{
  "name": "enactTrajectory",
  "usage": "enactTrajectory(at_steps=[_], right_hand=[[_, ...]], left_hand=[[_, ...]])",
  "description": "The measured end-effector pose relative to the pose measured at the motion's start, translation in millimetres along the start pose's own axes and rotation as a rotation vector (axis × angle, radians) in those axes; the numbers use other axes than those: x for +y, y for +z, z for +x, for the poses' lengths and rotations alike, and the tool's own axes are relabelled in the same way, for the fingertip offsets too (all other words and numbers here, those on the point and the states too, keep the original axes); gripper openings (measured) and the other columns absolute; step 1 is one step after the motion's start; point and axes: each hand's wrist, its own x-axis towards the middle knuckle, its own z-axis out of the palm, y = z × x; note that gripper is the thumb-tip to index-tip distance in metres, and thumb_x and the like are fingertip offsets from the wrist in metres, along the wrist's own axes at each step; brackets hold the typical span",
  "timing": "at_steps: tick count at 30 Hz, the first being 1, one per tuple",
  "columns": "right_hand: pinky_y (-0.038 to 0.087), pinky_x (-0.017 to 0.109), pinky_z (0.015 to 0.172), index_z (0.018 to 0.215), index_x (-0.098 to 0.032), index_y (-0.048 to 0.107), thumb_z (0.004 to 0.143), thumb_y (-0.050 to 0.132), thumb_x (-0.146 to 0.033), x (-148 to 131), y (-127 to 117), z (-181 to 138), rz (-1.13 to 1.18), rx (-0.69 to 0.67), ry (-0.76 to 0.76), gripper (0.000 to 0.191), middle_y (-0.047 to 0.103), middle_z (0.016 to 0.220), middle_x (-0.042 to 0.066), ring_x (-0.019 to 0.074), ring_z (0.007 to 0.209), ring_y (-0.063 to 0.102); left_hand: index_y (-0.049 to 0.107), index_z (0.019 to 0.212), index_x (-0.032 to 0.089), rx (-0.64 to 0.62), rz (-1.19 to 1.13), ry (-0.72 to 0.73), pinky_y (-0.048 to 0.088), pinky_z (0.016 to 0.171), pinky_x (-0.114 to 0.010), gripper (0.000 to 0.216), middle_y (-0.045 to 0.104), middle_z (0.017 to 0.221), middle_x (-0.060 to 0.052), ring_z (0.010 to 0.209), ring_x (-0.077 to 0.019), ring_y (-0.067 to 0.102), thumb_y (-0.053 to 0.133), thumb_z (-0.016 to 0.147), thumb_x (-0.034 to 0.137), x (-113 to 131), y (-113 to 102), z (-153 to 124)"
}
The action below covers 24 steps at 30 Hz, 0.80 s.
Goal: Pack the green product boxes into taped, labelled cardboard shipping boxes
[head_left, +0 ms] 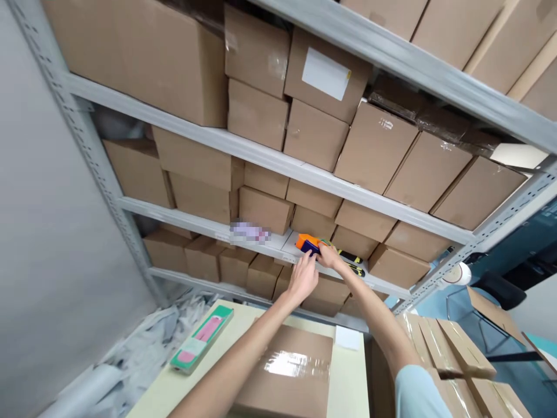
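Observation:
Both my hands reach out to the edge of the middle shelf, around an orange and dark blue tape dispenser [304, 241]. My right hand [329, 255] is closed on its right end. My left hand [303, 274] has its fingertips bent onto the blue front side. The fingers partly cover the dispenser, so its tape is hard to make out. Just right of my right hand, tools with black and yellow handles [355, 269] lie on the shelf. Below my arms a taped cardboard box [300, 371] rests on the pale yellow table [352, 377].
A metal rack [209, 134] full of cardboard boxes stands ahead. A green and pink narrow box [202, 338] lies at the table's left, a white paper [347, 338] at its right. Taped cartons [461, 348] are stacked on the right. Crumpled pale wrapping [143, 348] covers the left floor.

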Motion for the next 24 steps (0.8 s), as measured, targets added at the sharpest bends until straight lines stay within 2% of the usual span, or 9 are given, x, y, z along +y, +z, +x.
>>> enactTrajectory(at_steps=[2,5,10,13,16,18,20,22,24], right_hand=[[0.048,0.040,0.113,0.138,-0.011,0.062,0.112,0.057,-0.027,-7.4,-0.9,18.2,-0.014,-0.012,0.029,0.031,0.075,0.141,0.022,0.0307,0.134,0.070],[0.051,0.043,0.114,0.132,-0.013,0.068,0.111,0.062,-0.026,-15.1,4.1,36.0,-0.027,-0.033,0.077,0.025,0.077,0.136,0.019,0.0291,0.130,0.072],[0.061,0.049,0.108,0.132,-0.019,0.072,0.108,0.073,-0.041,-20.9,13.7,45.0,-0.004,-0.035,0.132,0.033,0.073,0.136,0.010,0.0260,0.121,0.073],[0.050,0.043,0.119,0.143,-0.012,0.065,0.108,0.064,-0.025,-18.2,21.7,43.1,0.051,0.001,0.137,0.038,0.069,0.147,0.020,0.0292,0.136,0.066],[0.035,0.045,0.131,0.164,-0.001,0.041,0.109,0.048,-0.024,-4.4,46.6,31.4,0.138,0.048,0.137,0.060,0.049,0.169,0.029,0.0330,0.159,0.044],[0.026,0.050,0.136,0.172,-0.003,0.026,0.112,0.034,-0.030,12.2,77.7,7.4,0.227,0.135,0.152,0.067,0.036,0.177,0.028,0.0317,0.169,0.027],[0.025,0.055,0.137,0.174,-0.008,0.026,0.111,0.031,-0.035,30.3,117.4,-37.5,0.402,0.338,0.180,0.068,0.039,0.177,0.024,0.0307,0.170,0.026],[0.029,0.055,0.136,0.175,-0.016,0.029,0.111,0.031,-0.038,42.0,158.1,-101.7,0.576,0.466,0.247,0.068,0.042,0.176,0.020,0.0291,0.169,0.032],[0.034,0.053,0.136,0.176,-0.019,0.029,0.114,0.026,-0.043,41.1,192.8,-172.7,0.691,0.466,0.368,0.067,0.043,0.177,0.017,0.0272,0.168,0.035]], left_hand=[[0.067,0.143,0.015,-0.021,0.014,0.011,0.056,0.115,-0.057,0.050,0.063,0.155,-0.023,0.141,-0.0383,0.063,0.057,0.094,0.014,-4.1,-4.1,-10.6],[0.069,0.141,0.020,0.007,0.003,0.016,0.056,0.116,-0.055,0.048,0.065,0.154,-0.017,0.142,-0.0352,0.063,0.057,0.096,0.016,-11.7,-4.2,-48.1],[0.074,0.134,0.026,0.005,-0.035,-0.042,0.058,0.116,-0.056,0.045,0.070,0.149,-0.014,0.140,-0.0337,0.065,0.058,0.094,0.013,-23.8,-3.3,-104.3],[0.073,0.135,0.023,-0.031,-0.057,-0.071,0.056,0.118,-0.058,0.042,0.070,0.148,-0.016,0.140,-0.0345,0.065,0.057,0.096,0.016,-27.4,-14.5,-123.3],[0.071,0.138,0.021,-0.072,-0.058,-0.133,0.052,0.123,-0.059,0.042,0.067,0.152,-0.017,0.145,-0.0356,0.061,0.057,0.099,0.020,-38.9,-31.7,-149.1],[0.070,0.141,0.021,-0.096,-0.054,-0.196,0.048,0.127,-0.060,0.044,0.065,0.155,-0.017,0.149,-0.0358,0.059,0.057,0.098,0.020,-54.5,-43.3,-175.3],[0.069,0.141,0.020,-0.115,-0.040,-0.289,0.047,0.128,-0.059,0.045,0.066,0.153,-0.019,0.149,-0.0364,0.058,0.059,0.098,0.023,-73.3,-54.4,-206.5],[0.068,0.141,0.020,-0.126,-0.014,-0.398,0.047,0.128,-0.057,0.044,0.067,0.151,-0.020,0.148,-0.0365,0.060,0.060,0.099,0.030,-90.2,-64.7,-236.8],[0.066,0.145,0.021,-0.138,0.015,-0.500,0.047,0.128,-0.055,0.048,0.068,0.151,-0.020,0.148,-0.0354,0.061,0.062,0.101,0.040,-101.9,-72.9,-259.9]])
